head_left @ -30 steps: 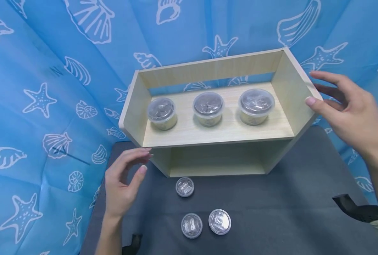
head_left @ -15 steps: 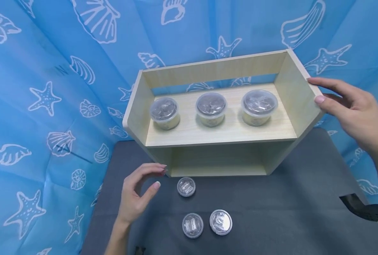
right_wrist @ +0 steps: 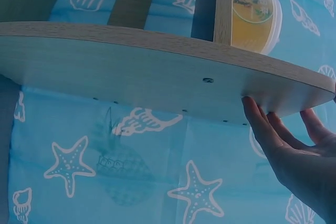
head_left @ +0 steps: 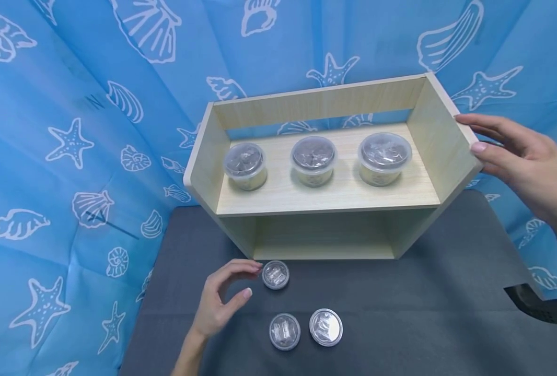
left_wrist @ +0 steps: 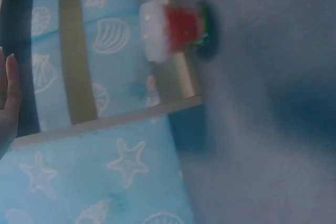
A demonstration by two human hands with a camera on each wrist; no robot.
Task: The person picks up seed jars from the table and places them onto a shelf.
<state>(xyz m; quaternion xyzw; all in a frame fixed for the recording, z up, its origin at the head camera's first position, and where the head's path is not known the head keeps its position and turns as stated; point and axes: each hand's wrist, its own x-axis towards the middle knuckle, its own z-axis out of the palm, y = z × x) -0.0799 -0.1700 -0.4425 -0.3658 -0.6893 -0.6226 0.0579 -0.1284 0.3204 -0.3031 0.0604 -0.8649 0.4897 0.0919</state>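
Observation:
My left hand (head_left: 217, 302) hovers over the table with fingers loosely bent and apart, its fingertips right beside a small round lidded container (head_left: 276, 274). From the left wrist view that container (left_wrist: 181, 29) has a whitish lid, a red body and a green bottom. Two more small lidded containers, one on the left (head_left: 285, 332) and one on the right (head_left: 326, 327), sit nearer the front. With thumb and fingers around its front edge, my right hand (head_left: 525, 162) holds the right side panel of a pale wooden shelf (head_left: 325, 206). In the right wrist view its fingertips press the panel's outer face.
Three larger clear-lidded tubs stand in a row on the upper board: left tub (head_left: 244, 164), middle tub (head_left: 313, 161) and right tub (head_left: 384, 158). Below is an open lower compartment (head_left: 323, 236). A blue shell-print curtain (head_left: 95, 130) hangs behind the dark table (head_left: 401, 324).
My left hand has moved right and down from the shelf's left side to the small container. My right hand's fingers have closed in on the right panel. The view has shifted slightly.

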